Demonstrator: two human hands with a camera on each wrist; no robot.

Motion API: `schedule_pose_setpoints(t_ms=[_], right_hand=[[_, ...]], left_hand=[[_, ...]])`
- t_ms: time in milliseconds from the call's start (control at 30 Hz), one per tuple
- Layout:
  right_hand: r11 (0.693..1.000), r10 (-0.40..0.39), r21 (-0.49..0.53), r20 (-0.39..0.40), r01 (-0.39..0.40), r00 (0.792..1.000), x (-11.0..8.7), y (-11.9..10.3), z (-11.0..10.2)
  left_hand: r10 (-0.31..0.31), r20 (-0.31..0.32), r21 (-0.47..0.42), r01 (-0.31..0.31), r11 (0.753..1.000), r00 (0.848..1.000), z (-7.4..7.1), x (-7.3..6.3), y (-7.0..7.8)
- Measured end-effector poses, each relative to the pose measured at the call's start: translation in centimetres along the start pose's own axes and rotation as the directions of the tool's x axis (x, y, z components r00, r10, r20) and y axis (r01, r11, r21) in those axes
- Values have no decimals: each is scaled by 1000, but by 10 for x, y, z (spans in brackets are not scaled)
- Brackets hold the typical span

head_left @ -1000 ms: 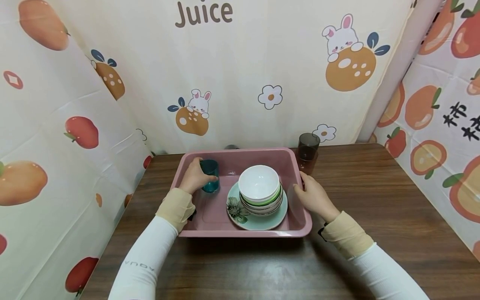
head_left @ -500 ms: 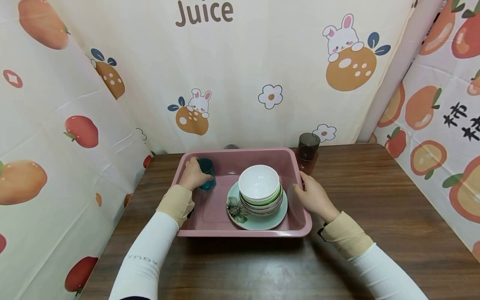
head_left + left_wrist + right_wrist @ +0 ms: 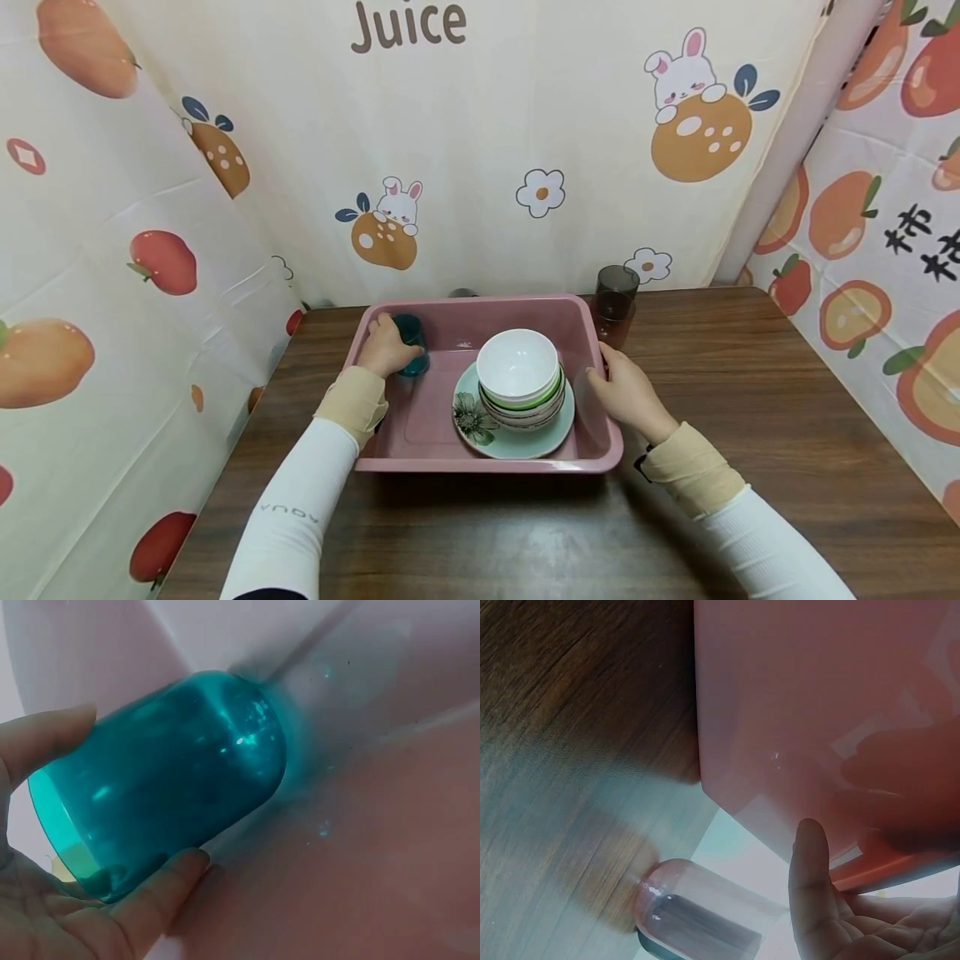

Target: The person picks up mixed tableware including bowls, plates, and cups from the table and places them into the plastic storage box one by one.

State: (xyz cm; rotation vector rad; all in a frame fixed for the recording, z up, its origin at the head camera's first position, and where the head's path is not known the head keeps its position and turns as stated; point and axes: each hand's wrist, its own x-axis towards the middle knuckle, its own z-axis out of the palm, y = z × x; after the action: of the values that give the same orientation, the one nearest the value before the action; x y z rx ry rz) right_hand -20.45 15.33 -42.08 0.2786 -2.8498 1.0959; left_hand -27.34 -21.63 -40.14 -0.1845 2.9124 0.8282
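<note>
In the head view my left hand (image 3: 386, 348) holds a see-through teal cup (image 3: 412, 354) in the back left corner of a pink basin (image 3: 480, 465). The left wrist view shows the teal cup (image 3: 172, 780) with my thumb on one side and fingers on the other, its rounded base close to the basin wall. My right hand (image 3: 628, 392) grips the basin's right rim, thumb on the inner side. Inside the basin lies a pale green plate (image 3: 474, 421) with a dark flower print. A stack of bowls (image 3: 517, 367), white on top, stands on it.
Beyond the basin's right back corner stand see-through cups, a smoky one (image 3: 618, 292) and a pinkish one (image 3: 612, 335) nearer. The basin sits on a dark wooden table (image 3: 750, 375). Fruit-printed cloth (image 3: 465, 125) hangs behind and along both sides.
My left hand has moved the teal cup slightly left and back, nearer the basin's corner. My right hand, the basin and the bowls have stayed in place.
</note>
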Motion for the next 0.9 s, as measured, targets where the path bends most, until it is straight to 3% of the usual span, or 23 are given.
schedule_pose_setpoints(t_ms=[233,567,733,900], right_hand=[[1000,7,2,3,-7,1000,0,0,0],[1000,16,21,-9,-16,1000,0,1,3],[999,16,31,-12,-15,1000,0,-1,3],[999,19,49,-13,-18,1000,0,-1,2]], left_hand=[[-5,-13,76,6,997,1000,0,-1,2],[8,-40,95,-4,996,999,-2,-3,6],[66,-59,129,-58,990,996,-12,-10,8],[80,-76,63,-75,995,994,-28,-20,8]])
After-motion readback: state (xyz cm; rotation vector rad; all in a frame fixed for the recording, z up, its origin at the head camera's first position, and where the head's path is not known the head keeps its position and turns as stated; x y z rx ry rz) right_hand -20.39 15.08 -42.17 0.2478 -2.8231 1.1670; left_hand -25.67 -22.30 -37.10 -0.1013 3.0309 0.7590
